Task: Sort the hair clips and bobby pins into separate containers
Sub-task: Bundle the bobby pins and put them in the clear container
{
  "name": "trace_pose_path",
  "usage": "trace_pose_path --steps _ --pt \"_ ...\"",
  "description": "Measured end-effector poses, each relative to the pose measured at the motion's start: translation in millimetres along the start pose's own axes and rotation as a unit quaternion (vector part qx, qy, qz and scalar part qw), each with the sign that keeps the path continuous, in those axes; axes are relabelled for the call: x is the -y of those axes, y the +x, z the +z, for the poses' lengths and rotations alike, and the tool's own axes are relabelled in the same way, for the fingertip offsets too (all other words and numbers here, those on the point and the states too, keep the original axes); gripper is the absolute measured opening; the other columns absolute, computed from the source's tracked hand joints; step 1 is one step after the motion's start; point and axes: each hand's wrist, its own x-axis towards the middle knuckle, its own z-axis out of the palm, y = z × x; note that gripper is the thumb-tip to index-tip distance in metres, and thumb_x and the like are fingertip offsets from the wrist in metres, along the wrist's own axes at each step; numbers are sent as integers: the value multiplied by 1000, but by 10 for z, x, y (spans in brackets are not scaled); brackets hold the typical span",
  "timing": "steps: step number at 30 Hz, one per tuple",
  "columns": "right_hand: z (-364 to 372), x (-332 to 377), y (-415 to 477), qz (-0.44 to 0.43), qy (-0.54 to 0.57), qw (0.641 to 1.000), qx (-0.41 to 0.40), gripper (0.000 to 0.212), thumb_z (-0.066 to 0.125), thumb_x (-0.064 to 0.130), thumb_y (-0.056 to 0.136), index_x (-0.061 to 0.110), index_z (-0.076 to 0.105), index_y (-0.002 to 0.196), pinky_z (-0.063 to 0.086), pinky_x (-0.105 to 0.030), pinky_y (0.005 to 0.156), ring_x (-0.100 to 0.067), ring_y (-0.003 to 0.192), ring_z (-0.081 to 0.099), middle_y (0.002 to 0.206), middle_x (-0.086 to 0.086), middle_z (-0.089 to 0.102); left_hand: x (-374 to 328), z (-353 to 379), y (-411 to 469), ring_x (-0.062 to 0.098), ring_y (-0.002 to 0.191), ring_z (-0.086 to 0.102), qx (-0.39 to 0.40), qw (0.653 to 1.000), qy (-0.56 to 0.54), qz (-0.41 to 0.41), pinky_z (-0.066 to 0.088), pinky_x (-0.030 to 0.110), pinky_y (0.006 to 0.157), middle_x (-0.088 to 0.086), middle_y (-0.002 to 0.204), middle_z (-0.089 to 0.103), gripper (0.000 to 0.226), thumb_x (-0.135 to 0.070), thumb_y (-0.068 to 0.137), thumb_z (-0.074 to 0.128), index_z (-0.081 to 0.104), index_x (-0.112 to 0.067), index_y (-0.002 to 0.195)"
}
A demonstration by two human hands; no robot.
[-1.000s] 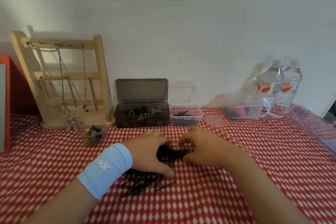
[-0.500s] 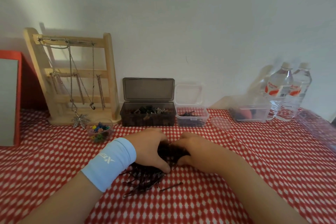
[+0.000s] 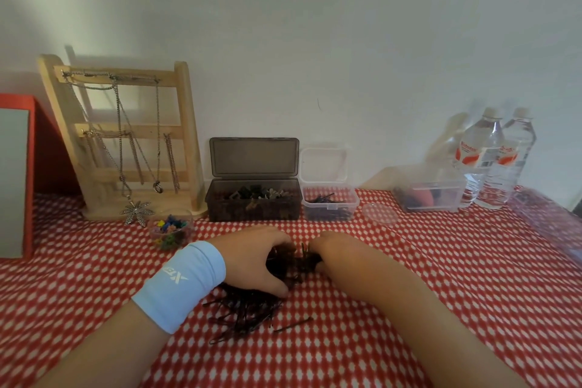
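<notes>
Red-and-white checked tablecloth [image 3: 456, 277] covers the whole surface, a white wall behind it. Far left, a wooden rack [image 3: 185, 135] stands upright against the wall, chains and a leaf pendant hanging from its bars; a red box [image 3: 30, 173] sits beside it at the frame edge. Two water bottles [image 3: 491, 167] stand side by side at far right, a clear lidded tub [image 3: 431, 198] just in front of them. Centre back, a dark box [image 3: 252, 211] with its lid propped open holds mixed hair clips [image 3: 255, 194]; touching its right side, a small clear container [image 3: 330, 209], lid also up, holds dark pins. Left hand [image 3: 255, 261], pale blue wristband [image 3: 179, 283] on the wrist, has its fingers curled over the top of the pile of bobby pins [image 3: 245, 309], thumb pressed at the near edge. Right hand [image 3: 337, 257] meets it from the other side, fingers curled into the same clump. The pile lies on the cloth near the middle, spilling out under the left wrist. A small bowl [image 3: 170, 230] of coloured clips sits in front of the rack. A round clear lid [image 3: 379, 214] lies flat right of the small container. One stray pin [image 3: 293, 324] lies apart, just right of the pile.
</notes>
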Motion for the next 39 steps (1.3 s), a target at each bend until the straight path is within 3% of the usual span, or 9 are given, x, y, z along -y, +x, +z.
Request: trace_pose_path --steps 6,12,16,20,22,26,31,35,39 --pt "-135 -233 -345 -73 150 982 -89 10 52 24 103 29 59 109 39 -14 74 -6 91 54 108 10 60 -29 -13 -12 8 130 43 -50 998 -39 -10 37 29 110 -14 145 43 74 -58 81 68 37 -37 145" --pt "-179 -265 -351 -96 297 947 -72 10 46 25 106 31 53 101 44 -23 77 -5 88 55 99 11 59 -126 -44 142 -4 85 64 -191 960 -204 2 54 26 86 -16 92 71 14 -41 88 68 70 -34 101" --pt "-171 -256 -335 -90 420 902 -37 15 46 19 103 27 58 103 43 -28 76 -12 82 54 92 3 61 -157 -91 231 -3 71 65 -223 941 -256 6 56 30 82 -12 78 73 4 -28 87 72 74 -26 87" --pt "-139 -227 -310 -97 552 828 7 23 47 35 85 15 54 95 36 -42 77 -19 76 45 79 0 53 -153 -125 335 1 81 66 -230 944 -237 12 55 34 85 -13 83 72 8 -33 90 68 74 -28 87" --pt "-120 -234 -284 -98 590 801 11 32 52 49 87 18 58 93 38 -38 78 -13 73 49 77 5 57 -154 -150 379 3 83 66 -227 946 -230 26 55 36 85 -12 85 71 7 -34 90 67 72 -29 88" --pt "-96 -282 -250 -82 604 792 -26 33 50 50 101 23 62 87 43 -28 71 -6 65 54 71 11 60 -142 -229 428 8 87 66 -213 948 -229 54 54 35 87 -12 88 72 5 -31 90 69 72 -34 87" --pt "-102 -282 -246 -68 559 824 -60 32 45 38 105 13 56 88 46 -27 65 -11 63 49 75 -2 54 -80 -318 431 -4 92 65 -165 958 -221 77 47 18 87 -18 93 73 10 -30 92 67 75 -33 96" --pt "-101 -252 -257 -102 582 806 -36 32 45 32 107 13 61 87 44 -25 60 -11 59 47 72 0 53 -104 -245 485 -7 104 62 -196 940 -262 93 45 15 93 -19 108 70 22 -23 97 60 71 -30 114" --pt "-83 -252 -234 -118 605 787 -28 29 44 29 107 14 58 87 42 -26 60 -10 59 46 71 2 53 -184 -143 493 2 109 65 -153 916 -355 111 48 16 95 -17 117 69 29 -17 102 48 66 -26 124"
